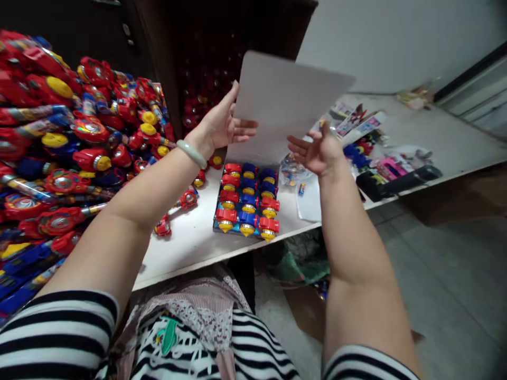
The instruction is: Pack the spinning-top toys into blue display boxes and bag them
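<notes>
A display box (216, 228) stands on the white table, packed with rows of red and blue toys (249, 203) that have yellow pointed tips. From its far side a blank pale cardboard flap (285, 100) rises, tilted up. My left hand (224, 124), with a pale bangle at the wrist, is at the flap's left edge, fingers stretched out and thumb up. Over on the flap's lower right, my right hand (319, 150) is spread with the palm turned up. Neither hand is closed around anything; whether the fingers touch the card is unclear.
A big heap of red, blue and yellow toys (91, 158) fills the left side. Loose toys (188, 198) lie left of the box. Clear plastic bags (293, 171), a pink item (390, 168) and a black cylinder (414, 179) lie to the right. The table's front edge (190, 268) runs near my body.
</notes>
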Demonstrator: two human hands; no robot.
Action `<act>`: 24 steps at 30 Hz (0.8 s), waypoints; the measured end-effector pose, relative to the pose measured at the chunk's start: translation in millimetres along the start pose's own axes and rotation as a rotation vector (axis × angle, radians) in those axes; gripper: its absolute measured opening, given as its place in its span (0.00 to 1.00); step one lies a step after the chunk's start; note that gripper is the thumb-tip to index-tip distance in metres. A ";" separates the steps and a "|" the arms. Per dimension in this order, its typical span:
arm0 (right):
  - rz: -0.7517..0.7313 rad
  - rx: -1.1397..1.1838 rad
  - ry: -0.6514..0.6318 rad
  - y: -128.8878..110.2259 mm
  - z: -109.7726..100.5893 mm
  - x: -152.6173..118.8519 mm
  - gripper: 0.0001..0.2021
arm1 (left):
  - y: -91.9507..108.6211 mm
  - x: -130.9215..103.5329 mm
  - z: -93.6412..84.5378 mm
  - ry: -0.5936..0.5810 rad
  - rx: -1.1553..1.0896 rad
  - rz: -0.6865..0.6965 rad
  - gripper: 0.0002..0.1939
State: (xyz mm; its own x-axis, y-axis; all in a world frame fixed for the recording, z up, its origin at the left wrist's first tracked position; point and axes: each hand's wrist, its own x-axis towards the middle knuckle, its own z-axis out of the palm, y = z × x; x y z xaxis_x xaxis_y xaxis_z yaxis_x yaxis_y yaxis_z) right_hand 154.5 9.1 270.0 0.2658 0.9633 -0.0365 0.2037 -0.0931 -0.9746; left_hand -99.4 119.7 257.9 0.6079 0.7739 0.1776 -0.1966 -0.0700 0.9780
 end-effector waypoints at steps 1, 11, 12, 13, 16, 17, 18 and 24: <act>0.007 0.000 -0.036 0.1 -3.0 -10.9 0.32 | 0.6 -13.3 1.4 -0.051 -0.020 -0.066 0.46; -0.332 -0.703 0.121 45.5 0.8 -59.3 0.33 | -63.4 -72.3 3.4 0.094 0.424 0.317 0.36; -0.368 -0.813 0.219 50.0 5.0 -53.9 0.26 | -70.4 -66.3 5.0 0.187 0.507 0.389 0.33; -0.389 -0.893 0.294 53.9 8.1 -49.5 0.21 | -75.8 -60.5 5.8 0.265 0.560 0.432 0.30; -0.435 -0.907 0.337 60.0 8.0 -47.9 0.19 | -80.5 -50.8 2.5 0.328 0.512 0.422 0.22; -0.436 -0.850 0.283 60.0 4.8 -51.3 0.21 | -78.7 -51.6 0.3 0.290 0.452 0.378 0.22; -0.423 -0.787 0.199 59.2 0.6 -56.3 0.24 | -76.1 -54.6 -1.9 0.236 0.390 0.325 0.22; -0.293 -0.804 -0.165 67.6 -13.0 -95.6 0.38 | -77.6 -101.9 -4.5 -0.026 0.306 0.082 0.28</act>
State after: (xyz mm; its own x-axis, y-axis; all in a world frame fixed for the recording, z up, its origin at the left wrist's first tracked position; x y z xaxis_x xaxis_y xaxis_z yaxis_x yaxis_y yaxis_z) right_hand 155.2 -92.6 210.6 -0.0285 0.9947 0.0988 0.8626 0.0744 -0.5005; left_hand -149.6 49.1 163.5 0.6198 0.7417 0.2564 -0.0077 -0.3210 0.9470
